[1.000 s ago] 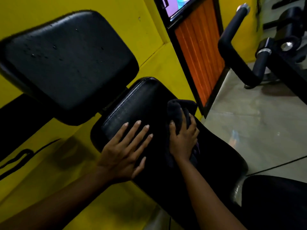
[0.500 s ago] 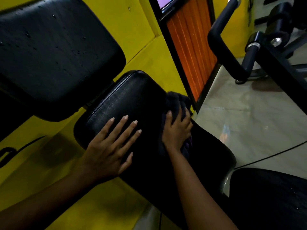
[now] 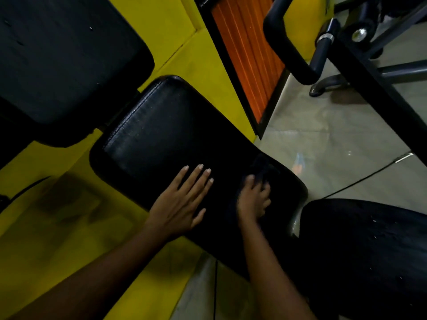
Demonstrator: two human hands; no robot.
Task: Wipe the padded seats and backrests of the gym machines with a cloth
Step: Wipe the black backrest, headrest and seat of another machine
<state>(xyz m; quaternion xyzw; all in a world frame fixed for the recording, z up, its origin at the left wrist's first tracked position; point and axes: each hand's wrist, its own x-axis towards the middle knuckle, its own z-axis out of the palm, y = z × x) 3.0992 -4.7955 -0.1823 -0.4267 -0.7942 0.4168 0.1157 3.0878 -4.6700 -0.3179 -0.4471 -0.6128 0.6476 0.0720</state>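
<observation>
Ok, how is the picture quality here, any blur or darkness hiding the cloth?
Head view: dim overall; the right hand is motion-blurred; the dark cloth it holds nearly merges with the black pad; the left hand, flat on the pad, is sharper.

A yellow wall (image 3: 180, 21) meets a black-framed orange slatted panel (image 3: 248, 54) beside a dim grey floor (image 3: 323, 139).

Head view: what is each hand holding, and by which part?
Right hand grips the bunched cloth by its near end; blur hides the detail. Left hand lies flat on the pad, holding nothing.
</observation>
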